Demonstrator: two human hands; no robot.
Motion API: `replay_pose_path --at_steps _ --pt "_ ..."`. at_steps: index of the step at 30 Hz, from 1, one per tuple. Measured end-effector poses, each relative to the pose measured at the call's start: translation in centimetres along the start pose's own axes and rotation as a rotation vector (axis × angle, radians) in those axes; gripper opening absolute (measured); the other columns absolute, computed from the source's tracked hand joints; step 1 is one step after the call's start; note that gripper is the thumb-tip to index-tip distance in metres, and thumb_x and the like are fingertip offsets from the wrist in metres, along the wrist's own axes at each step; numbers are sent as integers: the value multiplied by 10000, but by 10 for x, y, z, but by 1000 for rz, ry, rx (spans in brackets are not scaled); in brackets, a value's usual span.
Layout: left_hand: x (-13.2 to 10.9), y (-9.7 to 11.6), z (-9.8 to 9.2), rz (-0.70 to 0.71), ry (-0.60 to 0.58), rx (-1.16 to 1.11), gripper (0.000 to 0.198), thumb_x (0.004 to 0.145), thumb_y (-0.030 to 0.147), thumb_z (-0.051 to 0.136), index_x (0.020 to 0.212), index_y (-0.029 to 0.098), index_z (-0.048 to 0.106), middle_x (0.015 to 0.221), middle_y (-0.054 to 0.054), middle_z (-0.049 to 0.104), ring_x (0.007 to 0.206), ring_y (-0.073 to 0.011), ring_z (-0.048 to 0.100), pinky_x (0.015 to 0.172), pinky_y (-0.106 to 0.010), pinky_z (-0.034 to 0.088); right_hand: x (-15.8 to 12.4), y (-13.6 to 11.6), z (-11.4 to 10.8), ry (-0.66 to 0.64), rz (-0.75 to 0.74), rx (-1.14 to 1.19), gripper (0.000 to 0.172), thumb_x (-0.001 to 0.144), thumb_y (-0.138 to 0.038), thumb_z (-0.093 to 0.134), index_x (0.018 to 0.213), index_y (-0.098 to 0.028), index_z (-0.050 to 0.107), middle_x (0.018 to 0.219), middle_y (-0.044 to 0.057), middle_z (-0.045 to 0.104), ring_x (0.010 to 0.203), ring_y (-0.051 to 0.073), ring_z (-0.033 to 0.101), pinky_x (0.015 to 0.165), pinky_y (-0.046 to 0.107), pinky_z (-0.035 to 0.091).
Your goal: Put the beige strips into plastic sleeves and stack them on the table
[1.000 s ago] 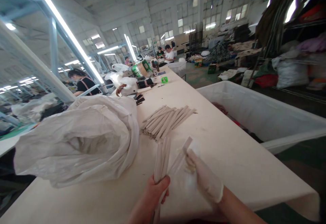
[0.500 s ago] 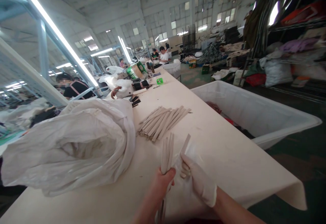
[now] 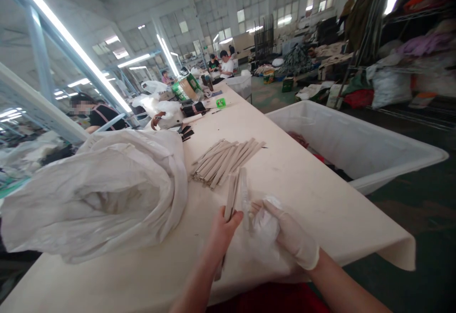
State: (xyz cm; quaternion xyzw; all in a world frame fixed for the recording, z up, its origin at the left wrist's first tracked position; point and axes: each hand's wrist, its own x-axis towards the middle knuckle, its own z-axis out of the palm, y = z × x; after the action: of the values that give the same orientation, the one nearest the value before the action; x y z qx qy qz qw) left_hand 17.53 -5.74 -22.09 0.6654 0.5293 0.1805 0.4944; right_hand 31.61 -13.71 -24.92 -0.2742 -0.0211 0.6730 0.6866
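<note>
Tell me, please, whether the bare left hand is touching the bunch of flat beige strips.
Touching. The head view shows the bare left hand closed around the flat beige strips' lower part, thumb across them.

Beige strips, a white glove, a white sack, a cream table.

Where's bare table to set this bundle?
Bare table lies right of the strip pile, up to the edge by the white bin, and nearside of the white sack. Crowded: sack fills the left, clutter the far end. Left hand holds the bundle, right hand clear plastic.
</note>
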Motion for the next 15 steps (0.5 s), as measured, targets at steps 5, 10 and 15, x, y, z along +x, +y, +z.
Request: replay_pose_path --at_steps 5,10,15 --pt "-13 4 19 104 -71 -60 147 686 226 627 740 184 497 572 72 441 516 -75 395 501 -183 327 0 15 9 79 -41 -110 251 694 -387 708 783 -153 686 729 44 726 719 228 683 710 319 526" --pt "-14 11 12 70 -37 -76 137 691 213 606 795 183 522 536 82 428 470 -71 366 483 -186 316 -7 25 8 79 -93 -218 321 693 -361 737 948 -179 670 856 49 735 751 237 686 716 352 532" --pt "-19 15 5 39 -57 -142 195 703 227 606 876 176 530 533 86 424 470 -70 364 478 -187 309 -9 30 16 105 -117 -326 433 674 -368 754 1043 -173 640 874 65 735 771 261 685 693 371 540"
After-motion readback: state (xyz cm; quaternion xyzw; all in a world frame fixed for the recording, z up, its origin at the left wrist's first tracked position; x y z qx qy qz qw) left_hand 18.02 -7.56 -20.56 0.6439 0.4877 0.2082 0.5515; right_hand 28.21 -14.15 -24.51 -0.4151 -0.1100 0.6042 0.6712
